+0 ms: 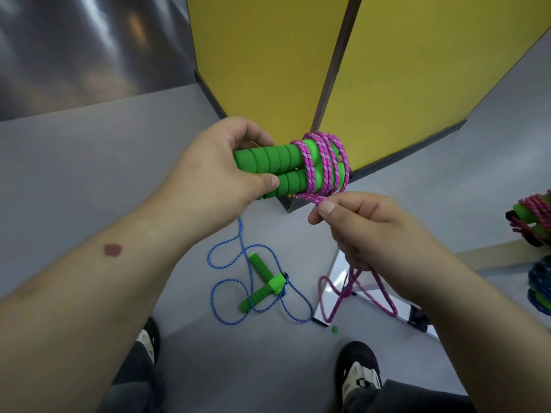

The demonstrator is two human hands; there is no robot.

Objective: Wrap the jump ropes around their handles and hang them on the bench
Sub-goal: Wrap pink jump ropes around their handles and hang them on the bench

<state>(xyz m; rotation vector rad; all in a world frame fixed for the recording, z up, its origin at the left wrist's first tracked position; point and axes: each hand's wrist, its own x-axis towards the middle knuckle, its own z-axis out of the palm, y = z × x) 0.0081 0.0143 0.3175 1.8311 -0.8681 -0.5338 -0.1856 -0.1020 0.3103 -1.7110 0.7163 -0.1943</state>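
At the centre of the frame the left hand (pixel 220 165) is closed around a pair of green handles (pixel 277 168) held side by side and pointing toward the right, thumb pressed on the lower one and fingers curled over the upper one. Several turns of pink rope (pixel 325 162) are wound around the right-hand ends of those handles. Just below and to the right, the right hand (pixel 366 231) pinches the same pink rope between thumb and forefinger, the other fingers curled in; the strand runs up from the pinch into the coils. Below this hand the loose remainder of the pink rope hangs down and loops over the grey floor (pixel 89 180) at lower right of centre, crossing a flat white panel (pixel 340 272) lying there.

On the floor at lower centre lies a blue jump rope (pixel 226 281), unwound, its cord in open loops around its two green handles, which lie crossed on each other. A small green fragment (pixel 334 329) sits on the floor just right of it. At the right edge, a wrapped pink bundle (pixel 533 219) and, below it, a wrapped blue bundle (pixel 541 281) are partly cut off by the frame. Yellow panels (pixel 268 55) with dark edging fill the upper centre and right. Two dark shoes (pixel 357 371) show at the bottom.
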